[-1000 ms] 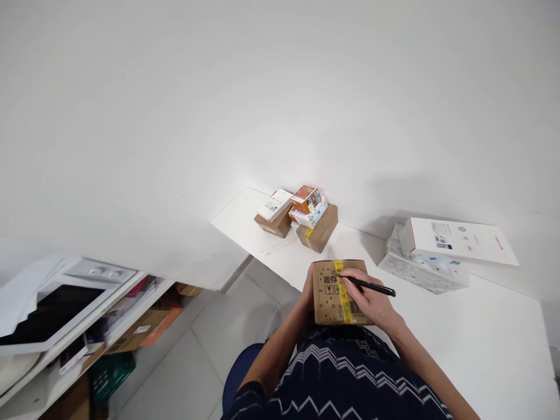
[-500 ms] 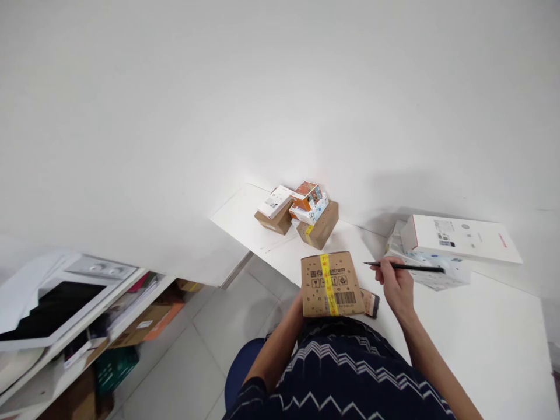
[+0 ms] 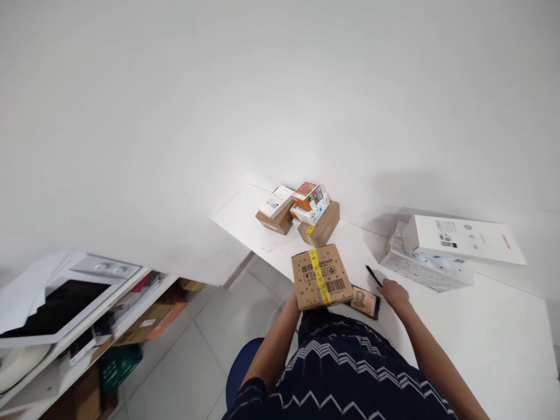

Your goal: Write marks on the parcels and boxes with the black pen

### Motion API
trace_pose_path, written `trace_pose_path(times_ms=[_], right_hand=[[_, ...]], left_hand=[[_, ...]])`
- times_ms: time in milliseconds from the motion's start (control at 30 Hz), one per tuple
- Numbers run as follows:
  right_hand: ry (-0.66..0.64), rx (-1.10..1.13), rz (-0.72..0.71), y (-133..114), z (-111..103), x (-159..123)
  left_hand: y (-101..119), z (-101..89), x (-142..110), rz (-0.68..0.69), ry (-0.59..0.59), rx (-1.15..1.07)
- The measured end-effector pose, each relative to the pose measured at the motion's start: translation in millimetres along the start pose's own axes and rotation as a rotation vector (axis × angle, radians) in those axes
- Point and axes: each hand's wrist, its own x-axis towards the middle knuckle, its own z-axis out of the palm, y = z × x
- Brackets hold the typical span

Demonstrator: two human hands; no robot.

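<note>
A brown cardboard box [image 3: 347, 286] with a yellow tape strip is tilted toward me above the table's front edge. My left hand [image 3: 296, 301] supports it from below and behind; its fingers are hidden by the box. My right hand [image 3: 395, 294] is closed around one end of a black pen [image 3: 373, 275], low over the white tabletop, with the other end pointing away to the left. Between the box and my right hand, a phone [image 3: 367, 303] with a lit screen lies on the table, its left end partly covered by the box.
On the white table [image 3: 481, 332], small boxes [image 3: 321, 226] are stacked near the wall. Farther right, a long white box [image 3: 468, 239] rests on a plastic-wrapped package [image 3: 424, 268]. A cluttered shelf [image 3: 131, 297] stands at lower left; a blue stool [image 3: 245, 361] is beside me.
The cardboard box has shifted slightly left and tilted, showing more of the phone. My right hand has lowered toward the table, and the pen has swung from level to pointing away from me.
</note>
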Motion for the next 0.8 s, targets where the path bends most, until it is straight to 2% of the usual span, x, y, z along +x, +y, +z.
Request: trace_pose_path(times_ms=[133,333,433,600,733,800], right_hand=[[0.065,-0.026,-0.067,-11,11,-5],[0.151,-0.033,-0.404,-45,45,-25],[0.155,-0.02,-0.486,-52,62,-28],[0.174,0.092,-0.505,-51,72,-25],[0.175,0.286,-0.457,-47,67,-23],[0.171,0.424,-0.415,-42,61,-22]], left_hand=[[3,3.4,1,-0.056,0.011,-0.019],[6,5.0,6,-0.055,0.02,-0.047],[7,1.5,9,-0.057,0.017,-0.054],[9,-5.4,14,-0.054,0.012,-0.055],[9,-6.9,14,0.003,0.045,-0.057],[9,-6.2,13,0.083,0.098,-0.065]])
